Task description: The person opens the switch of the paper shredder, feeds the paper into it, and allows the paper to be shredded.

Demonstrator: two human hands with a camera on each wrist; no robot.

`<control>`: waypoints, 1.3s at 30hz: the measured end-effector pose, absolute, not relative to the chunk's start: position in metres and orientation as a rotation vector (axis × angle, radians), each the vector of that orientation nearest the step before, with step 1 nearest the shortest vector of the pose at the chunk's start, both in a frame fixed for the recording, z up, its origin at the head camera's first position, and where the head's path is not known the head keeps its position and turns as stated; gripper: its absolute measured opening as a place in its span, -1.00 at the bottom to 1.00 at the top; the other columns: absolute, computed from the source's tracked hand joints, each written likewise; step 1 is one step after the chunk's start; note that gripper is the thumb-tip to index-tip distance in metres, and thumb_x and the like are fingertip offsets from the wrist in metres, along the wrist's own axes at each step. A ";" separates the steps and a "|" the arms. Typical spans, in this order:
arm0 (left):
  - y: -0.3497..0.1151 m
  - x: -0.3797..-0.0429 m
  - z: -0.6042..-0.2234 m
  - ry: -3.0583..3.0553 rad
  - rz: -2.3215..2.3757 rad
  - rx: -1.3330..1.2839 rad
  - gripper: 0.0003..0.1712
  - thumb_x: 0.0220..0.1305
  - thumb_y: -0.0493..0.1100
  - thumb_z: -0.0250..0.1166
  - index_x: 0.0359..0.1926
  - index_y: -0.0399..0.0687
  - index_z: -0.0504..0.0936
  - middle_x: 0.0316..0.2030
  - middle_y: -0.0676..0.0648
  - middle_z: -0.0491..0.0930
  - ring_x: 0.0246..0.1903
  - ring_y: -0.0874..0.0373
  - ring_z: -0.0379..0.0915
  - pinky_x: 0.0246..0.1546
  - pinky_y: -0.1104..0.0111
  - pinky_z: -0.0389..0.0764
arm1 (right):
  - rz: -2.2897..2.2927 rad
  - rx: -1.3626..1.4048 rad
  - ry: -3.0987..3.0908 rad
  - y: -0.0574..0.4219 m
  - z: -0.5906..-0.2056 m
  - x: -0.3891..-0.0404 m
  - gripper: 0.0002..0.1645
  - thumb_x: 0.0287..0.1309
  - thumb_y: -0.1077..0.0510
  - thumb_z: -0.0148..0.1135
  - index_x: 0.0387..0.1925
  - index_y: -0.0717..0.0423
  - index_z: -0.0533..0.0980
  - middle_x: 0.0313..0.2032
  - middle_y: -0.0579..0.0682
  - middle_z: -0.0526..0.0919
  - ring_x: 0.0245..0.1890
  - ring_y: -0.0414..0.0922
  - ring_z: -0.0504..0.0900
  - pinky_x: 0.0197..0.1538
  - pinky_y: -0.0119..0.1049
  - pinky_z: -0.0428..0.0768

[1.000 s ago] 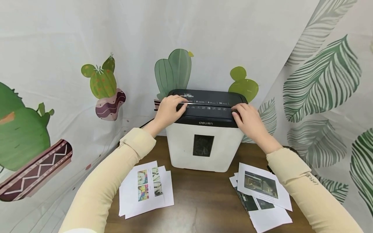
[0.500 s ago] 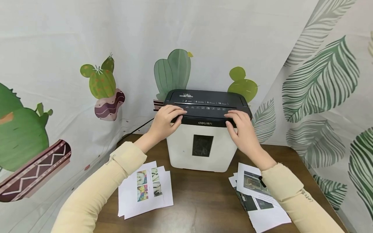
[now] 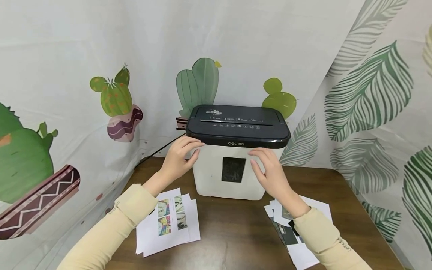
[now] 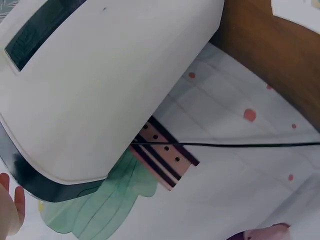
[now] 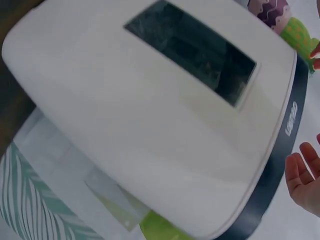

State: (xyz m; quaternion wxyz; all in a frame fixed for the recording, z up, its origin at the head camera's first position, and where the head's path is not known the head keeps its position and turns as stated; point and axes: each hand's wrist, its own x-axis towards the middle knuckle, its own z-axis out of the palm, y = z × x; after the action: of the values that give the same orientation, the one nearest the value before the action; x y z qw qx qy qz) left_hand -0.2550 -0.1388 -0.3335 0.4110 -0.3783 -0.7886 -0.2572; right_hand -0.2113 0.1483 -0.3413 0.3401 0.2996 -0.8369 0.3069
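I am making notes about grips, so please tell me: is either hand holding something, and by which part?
Nothing is held: the left hand and the right hand are both empty, near the front of the black-topped white machine.

The right sleeve (image 3: pixel 320 236) hides part of the papers (image 3: pixel 302 257) beneath it. Small print (image 3: pixel 237 126) on the shredder lid (image 3: pixel 249 135) is unreadable. Wrist-view edges crop the left hand (image 4: pixel 9 215) (mostly out of frame) and right hand (image 5: pixel 306 190).

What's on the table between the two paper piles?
Bare brown tabletop lies between left pile and right pile, with the shredder at the gap's far end; head view shows it.
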 end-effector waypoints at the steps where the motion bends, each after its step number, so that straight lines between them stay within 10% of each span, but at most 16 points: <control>1: -0.140 -0.253 -0.337 -1.978 -0.655 -0.947 -0.76 0.10 -0.38 0.29 -0.17 -0.15 0.69 -0.21 -0.13 0.65 -0.14 -0.01 0.52 0.00 0.16 0.49 | 0.802 0.782 -2.182 0.146 -0.345 -0.210 -0.76 0.17 0.36 0.16 -0.10 0.24 0.53 -0.08 0.14 0.58 0.01 0.09 0.46 0.09 -0.04 0.41; 39: -0.219 -0.219 -0.471 -2.537 -0.719 -0.558 -0.59 0.09 -0.23 0.39 0.01 -0.05 0.61 -0.11 -0.09 0.62 -0.09 -0.05 0.51 -0.05 0.03 0.51 | 0.983 0.729 -2.369 0.128 -0.468 -0.172 -0.78 0.14 0.35 0.21 -0.16 0.12 0.56 -0.22 -0.06 0.63 -0.24 -0.19 0.58 -0.19 -0.35 0.57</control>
State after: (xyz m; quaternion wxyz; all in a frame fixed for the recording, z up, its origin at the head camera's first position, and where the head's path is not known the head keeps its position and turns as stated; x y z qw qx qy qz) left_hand -0.2189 -0.2193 -0.4714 0.2213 -0.2020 -0.9179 -0.2601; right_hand -0.1717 0.1277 -0.4679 0.2355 0.2657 -0.8634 0.3583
